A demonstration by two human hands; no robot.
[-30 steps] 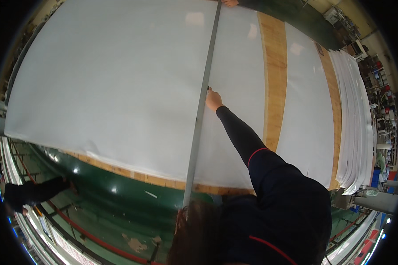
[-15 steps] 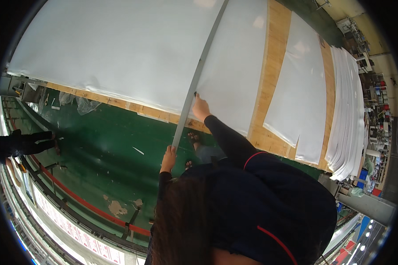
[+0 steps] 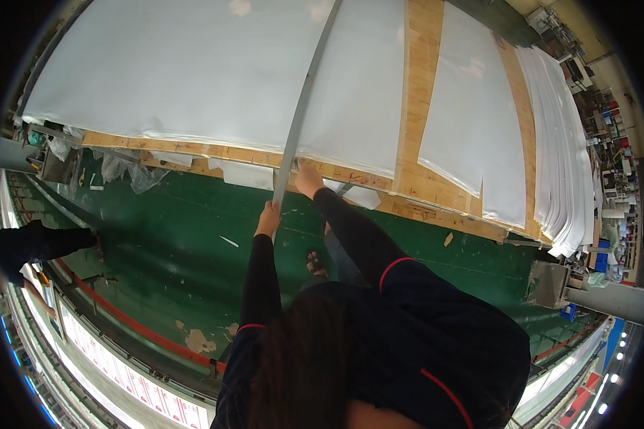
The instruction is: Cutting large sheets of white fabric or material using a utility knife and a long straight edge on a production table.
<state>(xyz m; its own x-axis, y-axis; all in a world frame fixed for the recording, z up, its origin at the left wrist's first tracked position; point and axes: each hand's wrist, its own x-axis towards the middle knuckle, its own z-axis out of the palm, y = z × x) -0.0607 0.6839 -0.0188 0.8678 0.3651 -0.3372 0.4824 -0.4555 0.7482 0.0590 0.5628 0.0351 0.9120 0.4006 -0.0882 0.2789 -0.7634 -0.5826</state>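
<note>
Grey straightedge [image 3: 297, 118] runs top centre to mid-frame across white sheet [image 3: 179, 71], best held flat and unshifted, left hand [image 3: 267, 219] clasping its lower part, right hand [image 3: 308, 179] curled beside it, contents unclear.

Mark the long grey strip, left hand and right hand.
Long grey strip [image 3: 298, 118]: head view, middle of its visible length.
Left hand [image 3: 267, 219]: head view, middle of the hand.
Right hand [image 3: 308, 179]: head view, middle of the hand.
</note>
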